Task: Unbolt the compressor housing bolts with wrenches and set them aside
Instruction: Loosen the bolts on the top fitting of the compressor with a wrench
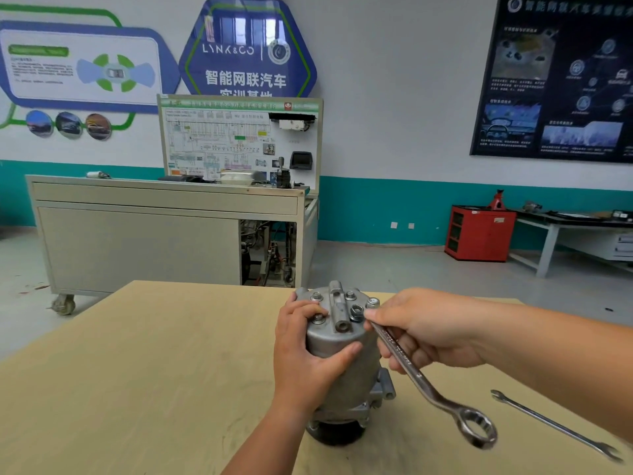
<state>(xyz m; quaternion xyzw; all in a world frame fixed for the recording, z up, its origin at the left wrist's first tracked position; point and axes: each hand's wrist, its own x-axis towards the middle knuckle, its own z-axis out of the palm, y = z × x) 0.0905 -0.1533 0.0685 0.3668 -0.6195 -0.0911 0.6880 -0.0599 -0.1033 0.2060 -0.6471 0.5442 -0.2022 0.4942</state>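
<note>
- The grey cast-metal cylindrical compressor (366,354) is standing on end on the pale wooden table (154,354), its silver housing bolts (315,297) sitting in the top face.
- The left hand (305,354) is gripping its body, fingers curled round it.
- The right hand (421,330) is holding a steel combination wrench (424,382), fingers curled round the shank, with its fingertips at the right-edge bolt (372,302).
- A slimmer open-ended steel wrench (555,425) is lying on the table to the right.

Grey compressor (359,371) upright, bolts (356,309) in its top; ring wrench (428,389) aslant beside it, slimmer wrench (555,425) flat nearby
</note>
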